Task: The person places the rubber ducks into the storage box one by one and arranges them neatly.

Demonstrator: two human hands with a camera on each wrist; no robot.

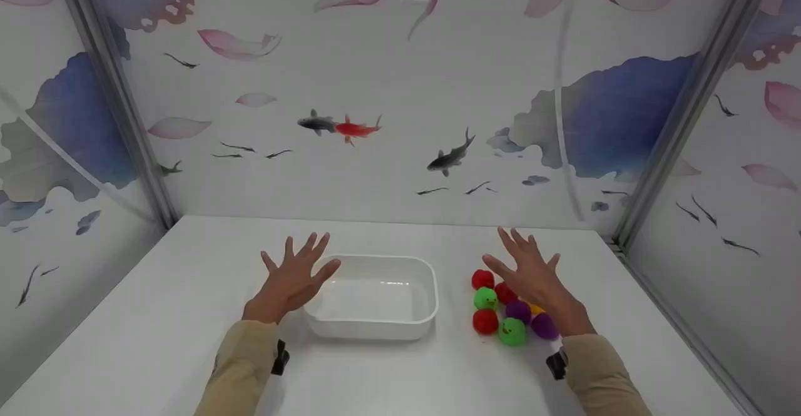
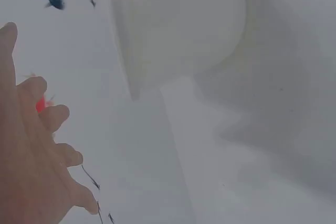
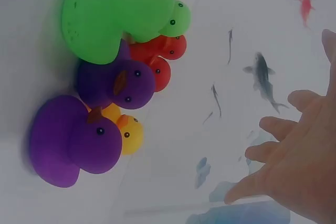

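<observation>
My left hand [image 1: 293,281] is spread with straight fingers above the left end of a white plastic basin [image 1: 375,330]; it holds nothing. In the left wrist view the side of the basin [image 2: 184,24] shows near the top. My right hand [image 1: 532,278] is also spread and hovers over a group of small rubber ducks, holding none. Among them are a green duck [image 3: 100,17], a purple duck [image 3: 63,140], a yellow duck [image 3: 131,134] and a red duck [image 1: 485,321]. In the head view the hand and wrist partly cover the yellow and purple ones.
A white table [image 1: 156,341] carries everything. Printed panels with fish and petals [image 1: 375,59] stand behind it and at both sides, joined by grey metal posts [image 1: 119,103]. Dark wrist cameras [image 1: 280,358] sit at both tan sleeves [image 1: 238,366].
</observation>
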